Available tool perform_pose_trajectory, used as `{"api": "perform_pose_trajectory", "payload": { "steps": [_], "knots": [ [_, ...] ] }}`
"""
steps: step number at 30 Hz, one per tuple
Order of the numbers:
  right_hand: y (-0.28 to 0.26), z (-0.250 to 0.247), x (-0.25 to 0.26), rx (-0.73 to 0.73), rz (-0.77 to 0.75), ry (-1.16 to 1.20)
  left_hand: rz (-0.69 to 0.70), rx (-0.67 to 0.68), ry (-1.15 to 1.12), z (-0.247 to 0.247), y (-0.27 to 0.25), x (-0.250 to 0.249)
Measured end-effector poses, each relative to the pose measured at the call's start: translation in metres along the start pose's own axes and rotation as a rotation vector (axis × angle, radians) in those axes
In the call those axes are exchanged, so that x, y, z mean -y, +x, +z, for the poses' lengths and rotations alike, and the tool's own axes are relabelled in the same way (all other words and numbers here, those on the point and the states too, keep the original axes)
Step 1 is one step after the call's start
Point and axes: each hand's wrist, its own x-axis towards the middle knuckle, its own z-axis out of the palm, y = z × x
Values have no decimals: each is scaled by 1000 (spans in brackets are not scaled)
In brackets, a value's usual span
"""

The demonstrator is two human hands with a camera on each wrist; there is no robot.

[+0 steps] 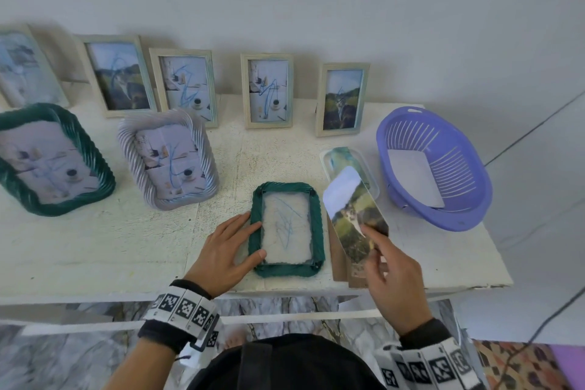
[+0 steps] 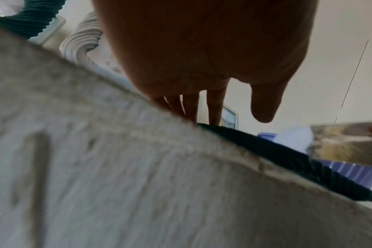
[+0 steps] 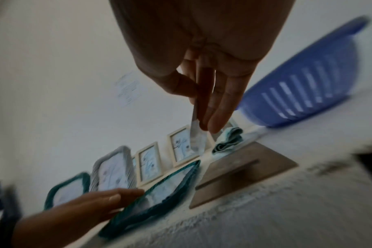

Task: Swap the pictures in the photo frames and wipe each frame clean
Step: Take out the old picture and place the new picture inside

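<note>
With the left hand (image 1: 226,255) flat on the green frame (image 1: 287,269), the right hand (image 1: 391,279) beside it pinches a photo (image 1: 351,215) that could crease if jammed in.

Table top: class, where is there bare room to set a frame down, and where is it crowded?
Bare table lies left of the left hand, in front of the grey frame. Crowded: the back row, and the right side between the green frame, the tray and the basket.

Rough matt white table (image 1: 126,241), glossy paper photo (image 1: 354,215), ribbed green plastic frame (image 1: 318,231), slotted purple plastic basket (image 1: 468,218)
</note>
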Motion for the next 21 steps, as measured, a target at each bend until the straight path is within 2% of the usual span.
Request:
{"api": "perform_pose_trajectory", "payload": {
  "steps": [5,11,15,19,21],
  "knots": [
    [-24,-29,-33,34,314,213,-24,-45,-69,-16,10,-14],
    [-45,-46,-61,-13,485,346,146,-42,-72,-21,60,-66],
    [-50,-51,-75,-17,522,266,301,46,-71,-1,104,-111],
    [-51,-56,-81,29,431,-19,428,97,49,24,147,-156],
    [-50,-59,-82,72,400,-136,427,116,153,35,165,-174]
  ]
}}
